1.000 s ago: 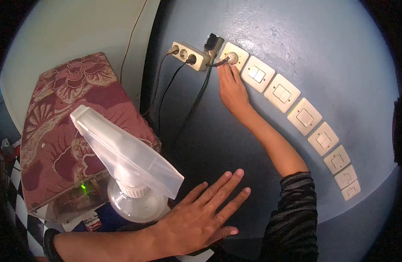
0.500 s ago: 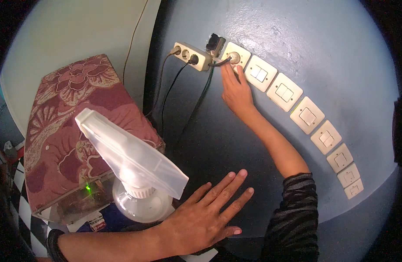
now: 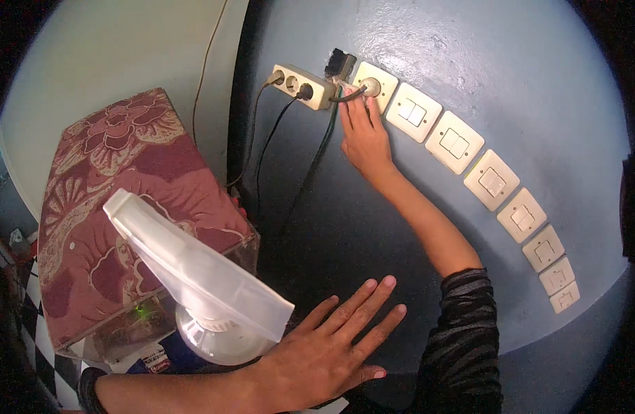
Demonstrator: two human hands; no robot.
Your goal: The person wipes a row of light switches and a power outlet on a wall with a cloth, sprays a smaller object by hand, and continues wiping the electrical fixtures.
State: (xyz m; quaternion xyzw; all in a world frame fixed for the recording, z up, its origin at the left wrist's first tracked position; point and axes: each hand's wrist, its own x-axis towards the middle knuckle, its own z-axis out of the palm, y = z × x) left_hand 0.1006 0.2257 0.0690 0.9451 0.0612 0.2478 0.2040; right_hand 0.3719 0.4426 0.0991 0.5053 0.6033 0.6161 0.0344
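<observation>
our left hand (image 3: pixel 324 362) spread wide near the spray bottle (image 3: pixel 200 265); our right hand (image 3: pixel 367 146) narrow, at the wall plug (image 3: pixel 370 87); whether it grips, we cannot tell

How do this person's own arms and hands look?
Both the left hand and the right hand are bare, with no glove or ring visible. The right sleeve is black, faintly striped and wrinkled, ending on the forearm; at left, only a dark cuff shows.

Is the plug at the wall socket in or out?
In: the plug sits in the wall socket with no prongs showing, and the right hand is close below it.
</observation>
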